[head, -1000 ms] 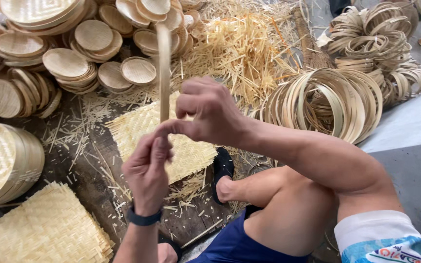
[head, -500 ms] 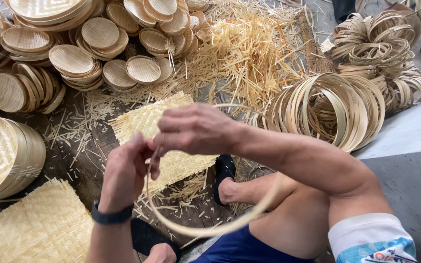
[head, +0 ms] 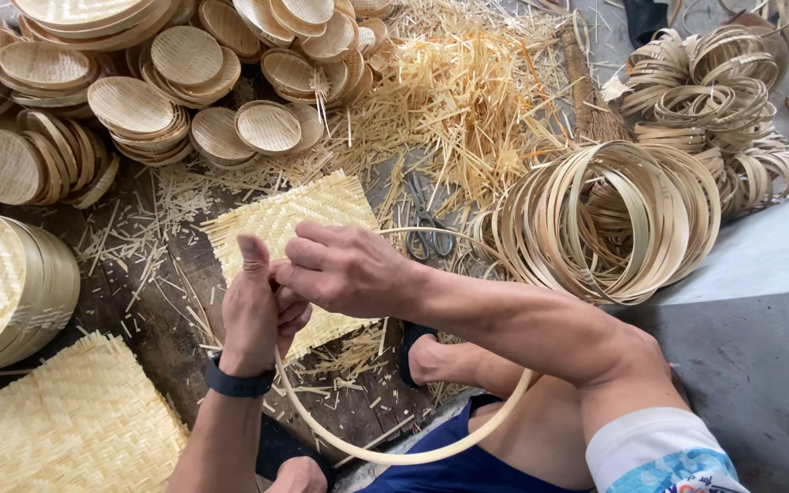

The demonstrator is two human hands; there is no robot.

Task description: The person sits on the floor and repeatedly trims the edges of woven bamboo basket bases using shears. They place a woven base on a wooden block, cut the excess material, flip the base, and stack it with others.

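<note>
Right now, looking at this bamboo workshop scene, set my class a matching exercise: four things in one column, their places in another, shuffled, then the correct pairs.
Things:
1. bamboo strip hoop
2. scissors
3. pile of finished rings
4. stacked round woven lids

Places:
A. top left of the floor
B. right of the scissors
C. held in a loop by the left hand and the right hand
D. on the floor beside the square woven mat

Pairs: 1-C, 2-D, 3-B, 4-A
</note>
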